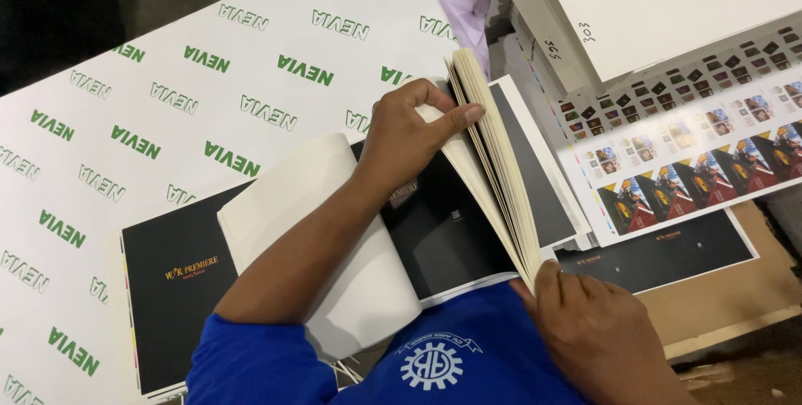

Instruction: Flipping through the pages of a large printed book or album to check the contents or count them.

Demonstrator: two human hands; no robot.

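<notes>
Our left hand (411, 139) is reaching across from the left and grasping the top of a standing block of cream pages (493, 163), thumb pressed against the page edges and fingers curled behind them. Our right hand (595, 331) is closing on the lower end of that same block, thumb lying along the bottom edge of the sheets, so both hands are gripping it and neither is hanging loose. The pages are standing nearly upright, fanned slightly, at the middle of an unbound book (434, 230) that is lying open on the bench. To the left of the block a pale blank leaf (334, 246) is curling over beneath our left forearm, and a dark printed spread is showing under the wrist. A black cover sheet (180, 288) with small gold lettering is lying flat under the book, jutting out to the left. Beneath everything a large white sheet (167, 96) patterned with repeated green lettering is covering the bench. To the right, a printed sheet (693, 163) of small colour pictures is lying beside a stack of white board (660, 4). Our blue sleeve (251, 363) is filling the bottom edge.
</notes>
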